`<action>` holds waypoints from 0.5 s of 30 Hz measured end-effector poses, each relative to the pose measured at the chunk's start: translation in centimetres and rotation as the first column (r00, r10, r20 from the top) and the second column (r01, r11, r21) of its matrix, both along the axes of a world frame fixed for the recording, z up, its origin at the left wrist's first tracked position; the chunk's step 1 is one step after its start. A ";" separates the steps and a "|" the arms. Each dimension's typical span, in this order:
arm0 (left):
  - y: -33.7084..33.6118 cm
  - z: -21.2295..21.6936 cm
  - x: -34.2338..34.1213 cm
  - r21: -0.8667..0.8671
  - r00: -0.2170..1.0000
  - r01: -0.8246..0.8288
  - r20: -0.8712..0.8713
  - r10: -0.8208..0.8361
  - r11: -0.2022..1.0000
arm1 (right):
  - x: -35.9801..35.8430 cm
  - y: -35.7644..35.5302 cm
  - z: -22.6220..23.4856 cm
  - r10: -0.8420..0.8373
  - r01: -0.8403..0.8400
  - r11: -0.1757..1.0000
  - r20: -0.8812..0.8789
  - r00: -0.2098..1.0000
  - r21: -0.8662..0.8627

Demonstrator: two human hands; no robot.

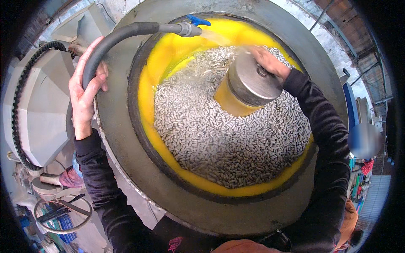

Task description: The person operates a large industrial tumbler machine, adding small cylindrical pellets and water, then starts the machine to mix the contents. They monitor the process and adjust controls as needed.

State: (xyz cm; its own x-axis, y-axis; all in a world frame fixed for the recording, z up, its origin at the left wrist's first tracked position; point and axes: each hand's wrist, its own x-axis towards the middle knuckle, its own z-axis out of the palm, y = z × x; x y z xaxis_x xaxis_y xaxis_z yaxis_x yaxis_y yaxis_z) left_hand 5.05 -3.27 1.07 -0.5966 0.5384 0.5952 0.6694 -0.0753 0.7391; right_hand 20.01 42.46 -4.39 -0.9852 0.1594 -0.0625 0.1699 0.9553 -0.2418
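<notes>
My left hand [86,86] is wrapped round a thick black hose [114,40], which arches over the rim of a big round machine bowl [122,114]. Water sprays from the hose's end fitting, beside a blue valve lever [198,20]. The bowl has a yellow lining [145,101] and holds a mass of small grey metal-looking pellets [219,147]. A round metal cap [255,78] tops the yellow centre post [232,103]. My right hand [270,62] lies against the cap's far side, fingers stretched to the left; their tips are blurred by spray and motion.
Left of the bowl stands a pale faceted drum [46,105] with a black toothed band [19,105]. Below it are a handwheel [63,215] and a blue crate [66,227]. At the right edge stands a blue panel [352,105], with a blurred person's head further out.
</notes>
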 end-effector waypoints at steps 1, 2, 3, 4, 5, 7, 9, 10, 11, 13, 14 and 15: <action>0.0 0.0 -0.1 0.012 1.000 0.021 -0.004 -0.021 1.000 | -0.7 -1.1 0.7 0.068 -0.064 0.969 0.008 0.998 -0.239; 0.0 -0.1 -0.2 -0.016 1.000 0.006 -0.027 -0.006 1.000 | -1.3 -2.1 1.7 0.089 -0.056 0.894 0.054 0.995 -0.445; -0.2 -0.1 -0.2 -0.028 1.000 -0.018 -0.006 0.018 0.999 | -1.9 -3.4 2.4 0.027 0.050 0.800 0.119 0.993 -0.598; -0.4 -0.1 -0.1 -0.050 0.999 -0.035 0.010 0.036 0.998 | -2.5 -4.6 2.7 0.241 -0.213 0.747 -0.042 0.970 -0.630; -0.5 -0.2 -0.1 -0.068 0.998 -0.060 0.025 0.062 0.996 | -2.8 -5.1 3.2 0.387 -0.404 0.690 -0.166 0.907 -0.600; -0.4 -0.3 -0.1 -0.054 0.997 -0.066 0.023 0.067 0.996 | -2.0 -3.3 4.5 0.282 -0.392 0.655 -0.273 0.920 -0.645; -0.1 -0.2 -0.1 -0.060 0.997 -0.082 0.007 0.082 0.995 | -0.1 1.8 5.0 0.177 -0.412 0.751 -0.444 0.878 -0.516; 0.1 -0.1 -0.3 -0.046 0.999 -0.030 -0.016 0.029 0.998 | 1.3 5.4 5.2 0.143 -0.285 0.934 -0.503 0.852 -0.216; 0.4 0.1 -0.4 -0.021 0.995 0.053 -0.083 -0.055 0.998 | 3.1 8.9 4.3 0.010 -0.046 0.995 -0.388 0.922 -0.083; 0.6 0.1 -0.4 -0.026 0.999 0.019 -0.039 -0.020 0.999 | 7.5 14.9 1.2 -0.162 0.167 0.954 -0.040 0.986 0.250; 0.5 0.1 -0.3 -0.039 1.000 -0.001 -0.006 0.001 0.999 | 9.4 16.9 -0.9 -0.323 0.171 0.854 0.244 0.914 0.491; 0.1 0.1 0.0 -0.057 0.999 -0.041 0.026 0.042 0.998 | 11.8 17.4 -3.7 -0.329 0.249 0.879 0.138 0.934 0.407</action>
